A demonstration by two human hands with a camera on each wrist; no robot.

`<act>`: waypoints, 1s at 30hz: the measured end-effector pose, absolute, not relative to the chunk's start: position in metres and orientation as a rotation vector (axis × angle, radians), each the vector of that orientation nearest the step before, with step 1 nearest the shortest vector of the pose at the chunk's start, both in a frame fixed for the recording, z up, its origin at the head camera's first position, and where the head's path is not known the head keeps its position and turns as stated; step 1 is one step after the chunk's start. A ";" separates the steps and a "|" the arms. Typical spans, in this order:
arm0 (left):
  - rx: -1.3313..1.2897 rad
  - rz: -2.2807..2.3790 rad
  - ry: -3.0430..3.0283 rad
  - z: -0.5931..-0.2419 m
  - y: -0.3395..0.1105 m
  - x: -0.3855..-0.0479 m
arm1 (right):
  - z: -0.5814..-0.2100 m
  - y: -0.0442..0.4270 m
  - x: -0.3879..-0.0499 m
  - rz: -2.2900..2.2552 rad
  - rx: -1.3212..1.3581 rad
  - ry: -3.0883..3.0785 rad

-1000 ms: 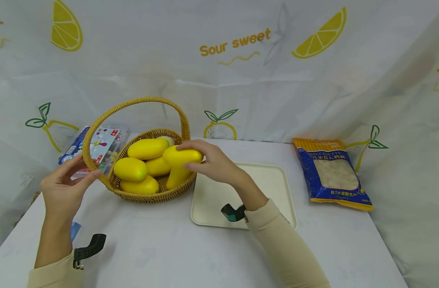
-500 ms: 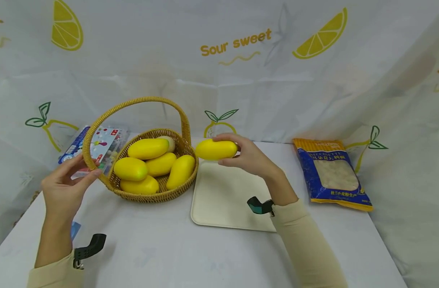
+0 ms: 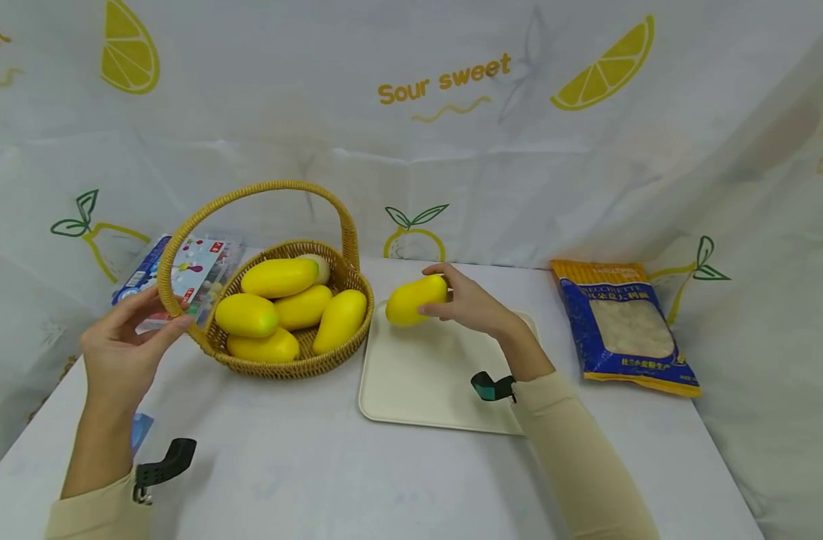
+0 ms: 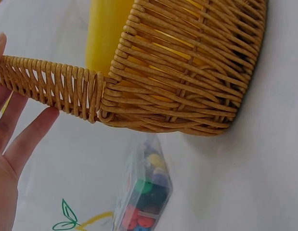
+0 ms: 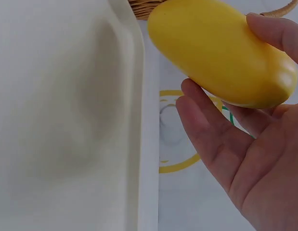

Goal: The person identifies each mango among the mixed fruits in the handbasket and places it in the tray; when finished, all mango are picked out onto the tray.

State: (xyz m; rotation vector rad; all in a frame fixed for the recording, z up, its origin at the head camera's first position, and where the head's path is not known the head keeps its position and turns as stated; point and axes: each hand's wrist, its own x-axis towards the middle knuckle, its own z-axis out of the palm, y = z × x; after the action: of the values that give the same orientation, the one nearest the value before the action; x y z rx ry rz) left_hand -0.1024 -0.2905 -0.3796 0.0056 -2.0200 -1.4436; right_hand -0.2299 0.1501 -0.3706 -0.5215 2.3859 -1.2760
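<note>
My right hand grips a yellow mango between thumb and fingers, tilted above the back left part of the cream tray. In the right wrist view the mango hangs past the tray's rim. Thumb and fingers of my left hand hold the wicker basket's handle near its lower left end. Inside the basket lie several yellow mangoes and a paler fruit at the back, partly hidden. The left wrist view shows the handle between thumb and fingers.
Behind the basket leans a clear plastic box with colourful contents. A blue and orange pasta bag lies right of the tray. A small blue item sits partly behind the left forearm. A printed white cloth hangs at the back.
My right hand has carried the mango from over the basket rightward to above the tray, then tilted and lowered it slightly. My left hand keeps its hold on the handle.
</note>
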 end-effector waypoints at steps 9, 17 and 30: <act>-0.035 -1.363 -2.082 -0.380 -0.292 -0.102 | -0.384 0.135 -0.237 -1.162 -0.477 2.317; -0.049 -1.380 -2.078 -0.380 -0.292 -0.103 | -0.390 0.124 -0.239 -1.091 -0.466 2.266; -0.085 -1.403 -2.063 -0.379 -0.291 -0.102 | -0.403 0.108 -0.234 -1.049 -0.382 2.346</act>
State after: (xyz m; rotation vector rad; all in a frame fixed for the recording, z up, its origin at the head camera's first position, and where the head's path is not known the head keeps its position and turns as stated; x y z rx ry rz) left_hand -0.1016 -0.2908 -0.3786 -0.0855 -2.0627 -1.4027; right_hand -0.2343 0.1077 -0.4025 -0.3821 2.3465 -1.0486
